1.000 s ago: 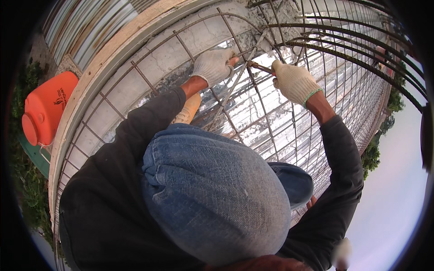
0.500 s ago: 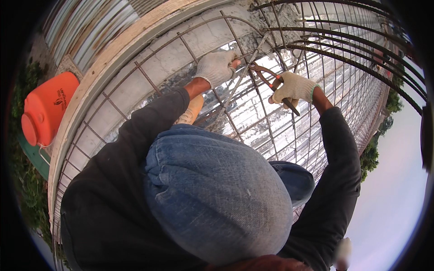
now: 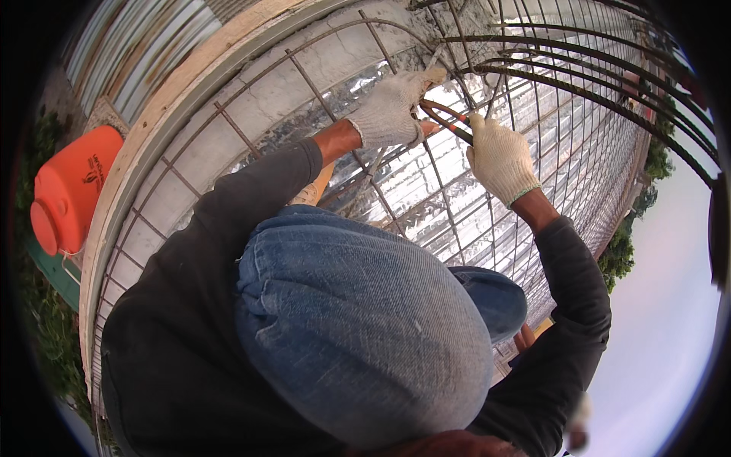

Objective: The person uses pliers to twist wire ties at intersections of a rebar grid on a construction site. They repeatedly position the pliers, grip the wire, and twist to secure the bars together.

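Note:
My right hand [image 3: 499, 158], in a white knit glove, grips the handles of a pair of pincers [image 3: 452, 120] over the steel bar mesh [image 3: 426, 156]. The handles are dark with orange-red parts and spread slightly apart. Their head points toward my left hand and is hidden behind it. My left hand [image 3: 388, 108], also gloved, is curled at a crossing of the bars with its fingertips bare. What its fingers pinch is too small and covered to make out.
Thick ribbed bars [image 3: 586, 80] arch over the mesh at the upper right. Shiny foil-like sheeting [image 3: 411, 194] lies below the mesh. A wooden board edge [image 3: 171, 95] runs along the left, with an orange jug [image 3: 76, 186] beyond it. My bent knee [image 3: 365, 320] fills the middle.
My left hand has shifted right and turned over the pincers' head. My right hand has rotated upright and now holds nearer the handle ends, which are spread differently.

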`<state>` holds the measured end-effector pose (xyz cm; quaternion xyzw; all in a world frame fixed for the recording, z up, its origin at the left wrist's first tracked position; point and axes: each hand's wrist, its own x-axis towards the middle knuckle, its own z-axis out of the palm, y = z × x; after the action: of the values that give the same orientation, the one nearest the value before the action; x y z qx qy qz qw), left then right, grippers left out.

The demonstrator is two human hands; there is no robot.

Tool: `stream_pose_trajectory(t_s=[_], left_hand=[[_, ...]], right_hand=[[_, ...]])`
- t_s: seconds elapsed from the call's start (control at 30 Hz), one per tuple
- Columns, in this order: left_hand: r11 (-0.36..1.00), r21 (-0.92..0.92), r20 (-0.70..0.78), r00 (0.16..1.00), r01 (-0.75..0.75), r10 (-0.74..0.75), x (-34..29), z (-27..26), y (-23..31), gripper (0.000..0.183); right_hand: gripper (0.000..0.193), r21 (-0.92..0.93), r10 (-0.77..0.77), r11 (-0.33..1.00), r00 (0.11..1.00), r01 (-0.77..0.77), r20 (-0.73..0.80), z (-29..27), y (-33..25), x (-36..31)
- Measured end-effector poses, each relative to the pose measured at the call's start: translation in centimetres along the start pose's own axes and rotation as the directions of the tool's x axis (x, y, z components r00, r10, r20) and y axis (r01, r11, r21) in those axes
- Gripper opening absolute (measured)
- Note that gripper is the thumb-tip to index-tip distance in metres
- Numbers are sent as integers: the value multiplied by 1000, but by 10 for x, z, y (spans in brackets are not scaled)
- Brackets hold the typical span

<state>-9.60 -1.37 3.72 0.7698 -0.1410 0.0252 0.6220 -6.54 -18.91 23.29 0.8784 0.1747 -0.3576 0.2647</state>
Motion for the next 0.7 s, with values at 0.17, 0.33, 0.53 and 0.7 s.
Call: stream_pose_trajectory(t_s=[0.17, 0.33, 0.53, 0.7], left_hand=[[998, -37, 455, 889, -46, 58, 23, -7, 46, 101], [962, 133, 435, 886, -239, 160, 25, 26, 57, 84], [892, 219, 294, 899, -395, 326, 26, 71, 33, 43], [935, 238, 382, 910, -263, 158, 35, 67, 40, 43]], right_hand=[[42, 250, -117, 964, 989, 91, 92, 13, 22, 15], [32, 784, -190, 566, 885, -255, 425, 4, 26, 12], [40, 846, -285, 370, 820, -383, 496, 12, 37, 8], [68, 247, 81, 963, 990, -107, 114, -14, 8, -14]])
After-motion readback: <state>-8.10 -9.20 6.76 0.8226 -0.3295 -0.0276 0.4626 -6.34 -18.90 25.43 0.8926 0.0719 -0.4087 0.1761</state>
